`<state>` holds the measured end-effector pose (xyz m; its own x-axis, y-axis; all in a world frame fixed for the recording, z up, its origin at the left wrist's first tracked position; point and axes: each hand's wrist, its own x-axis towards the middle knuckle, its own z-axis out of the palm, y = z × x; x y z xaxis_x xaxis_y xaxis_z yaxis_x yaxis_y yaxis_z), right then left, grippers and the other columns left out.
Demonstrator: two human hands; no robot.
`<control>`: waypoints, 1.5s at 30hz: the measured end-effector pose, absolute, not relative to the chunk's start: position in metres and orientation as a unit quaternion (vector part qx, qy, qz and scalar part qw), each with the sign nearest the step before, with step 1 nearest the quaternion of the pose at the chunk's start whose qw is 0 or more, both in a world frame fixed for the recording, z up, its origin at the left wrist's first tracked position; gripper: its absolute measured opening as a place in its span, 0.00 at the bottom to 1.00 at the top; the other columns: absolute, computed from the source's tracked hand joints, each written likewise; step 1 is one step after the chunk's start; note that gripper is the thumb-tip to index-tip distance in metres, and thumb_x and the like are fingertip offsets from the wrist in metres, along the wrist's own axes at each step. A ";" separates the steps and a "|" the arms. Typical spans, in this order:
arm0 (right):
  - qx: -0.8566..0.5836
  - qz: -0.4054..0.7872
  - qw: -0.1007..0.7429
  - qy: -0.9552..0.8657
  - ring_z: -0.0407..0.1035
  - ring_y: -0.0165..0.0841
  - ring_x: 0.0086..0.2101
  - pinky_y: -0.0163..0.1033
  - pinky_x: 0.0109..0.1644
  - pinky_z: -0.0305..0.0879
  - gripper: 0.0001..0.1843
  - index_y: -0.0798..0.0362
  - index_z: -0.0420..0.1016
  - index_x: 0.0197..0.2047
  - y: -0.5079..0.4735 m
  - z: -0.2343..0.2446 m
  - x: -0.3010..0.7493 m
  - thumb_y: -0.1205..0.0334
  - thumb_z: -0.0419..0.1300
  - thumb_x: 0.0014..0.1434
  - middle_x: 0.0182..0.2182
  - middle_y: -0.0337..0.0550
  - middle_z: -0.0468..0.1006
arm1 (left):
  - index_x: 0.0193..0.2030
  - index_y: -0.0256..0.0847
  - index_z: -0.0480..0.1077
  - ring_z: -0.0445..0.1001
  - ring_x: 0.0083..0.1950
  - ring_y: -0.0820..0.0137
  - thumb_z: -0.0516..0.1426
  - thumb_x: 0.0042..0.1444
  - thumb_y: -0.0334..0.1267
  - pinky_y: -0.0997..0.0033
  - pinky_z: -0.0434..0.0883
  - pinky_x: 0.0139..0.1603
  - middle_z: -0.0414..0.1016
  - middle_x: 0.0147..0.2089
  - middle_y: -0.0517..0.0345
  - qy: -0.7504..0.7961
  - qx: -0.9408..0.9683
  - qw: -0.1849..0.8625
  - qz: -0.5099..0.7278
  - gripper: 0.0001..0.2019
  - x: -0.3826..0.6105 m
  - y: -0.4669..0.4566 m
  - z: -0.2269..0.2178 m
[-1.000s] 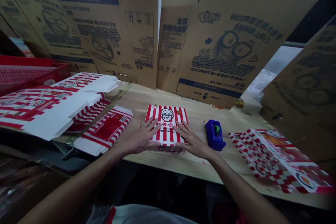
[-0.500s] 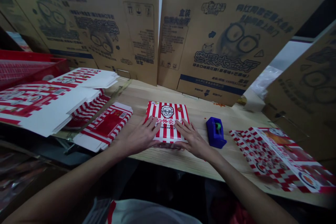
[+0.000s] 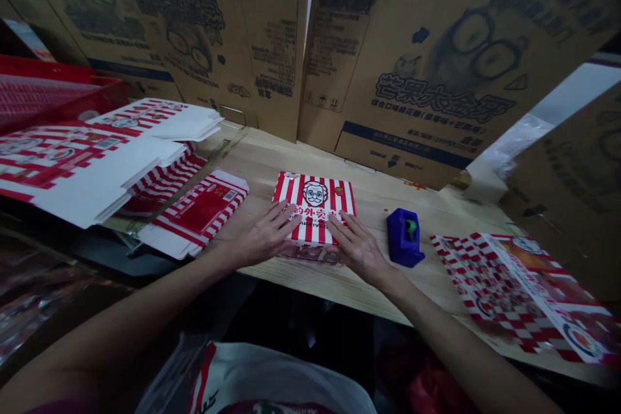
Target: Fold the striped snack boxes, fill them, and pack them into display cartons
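A red-and-white striped carton [image 3: 315,195] with a bearded face printed on its lid stands on the wooden table [image 3: 259,150] in front of me. My left hand [image 3: 266,233] rests on the lid's left edge with its fingers stretched out. On the lid's right side lies my right hand [image 3: 359,244], fingers extended and flat. The carton's front wall shows below the lid, between my hands. To the right of it stands a blue tape dispenser [image 3: 402,239] with a green core, touched by neither hand.
Flat printed cartons [image 3: 97,171] are stacked at the left, beside a smaller red striped carton blank [image 3: 198,212]. Behind them sits a red crate [image 3: 104,100]. Striped boxes [image 3: 528,291] lie at the right. Large brown cardboard boxes [image 3: 388,52] wall off the back.
The camera view has tilted down and shifted slightly. Both hands stay on the carton, with the right one nearer its right edge, and more of the carton's front wall shows.
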<state>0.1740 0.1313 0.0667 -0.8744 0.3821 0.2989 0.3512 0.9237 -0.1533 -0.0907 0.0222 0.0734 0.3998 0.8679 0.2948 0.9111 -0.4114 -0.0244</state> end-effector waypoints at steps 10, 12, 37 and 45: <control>-0.102 0.124 0.191 -0.968 0.73 0.38 0.50 0.49 0.57 0.70 0.17 0.48 0.74 0.55 0.155 0.125 0.179 0.56 0.53 0.66 0.49 0.44 0.79 | 0.60 0.41 0.66 0.66 0.64 0.64 0.47 0.66 0.41 0.54 0.64 0.64 0.70 0.61 0.49 -0.520 -0.827 -0.009 -0.213 0.19 -0.116 0.031 0.085; -0.099 0.120 0.179 -0.971 0.74 0.38 0.48 0.49 0.55 0.72 0.16 0.46 0.75 0.54 0.157 0.125 0.182 0.56 0.52 0.66 0.47 0.43 0.80 | 0.60 0.41 0.67 0.66 0.64 0.64 0.48 0.66 0.42 0.55 0.64 0.64 0.70 0.61 0.49 -0.525 -0.824 0.017 -0.210 0.19 -0.114 0.030 0.082; -0.124 0.284 0.239 -0.920 0.71 0.42 0.52 0.56 0.62 0.65 0.15 0.43 0.77 0.50 0.179 0.135 0.191 0.59 0.62 0.59 0.50 0.38 0.78 | 0.58 0.32 0.66 0.63 0.66 0.60 0.53 0.64 0.38 0.52 0.66 0.64 0.71 0.60 0.42 -0.520 -0.806 0.124 -0.252 0.18 -0.088 0.023 0.072; -0.143 0.325 0.250 -0.901 0.65 0.41 0.58 0.57 0.63 0.63 0.17 0.45 0.74 0.55 0.155 0.100 0.194 0.60 0.60 0.62 0.53 0.41 0.75 | 0.61 0.34 0.62 0.61 0.67 0.60 0.52 0.64 0.38 0.54 0.63 0.67 0.68 0.62 0.43 -0.476 -0.842 0.148 -0.206 0.20 -0.113 0.019 0.068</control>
